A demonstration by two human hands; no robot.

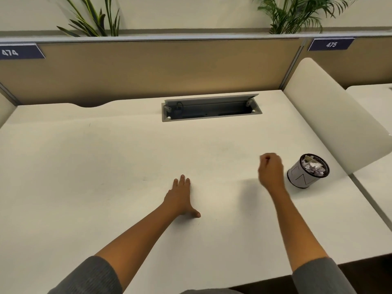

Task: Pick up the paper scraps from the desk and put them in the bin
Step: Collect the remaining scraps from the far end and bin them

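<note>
Now the left hand (180,196) lies flat on the white tabletop (84,166), palm down, fingers straight and close together, thumb spread out to the right. Its forearm runs back to a grey sleeve (91,276) at the bottom edge. To the right, the right hand (271,170) is raised a little above the tabletop, its shadow falling to the left of it; the fingers are curled inward into a loose fist, the picture is blurred there, and I cannot tell whether anything is pinched inside. Just to the right of that hand stands the bin (307,171), a small white round tub with a dark rim and thin dark lines on its side, near the right edge of the tabletop. Crumpled paper scraps (314,165) fill it up to the rim. At the back of the tabletop a grey cable tray (212,108) is sunk into the surface with its lid tipped up. Behind it runs a tan divider (148,68) with number labels 474 (12,52) and 475 (331,44), and green plants (95,18) rise beyond. A white side panel (331,115) stands at the right.
</note>
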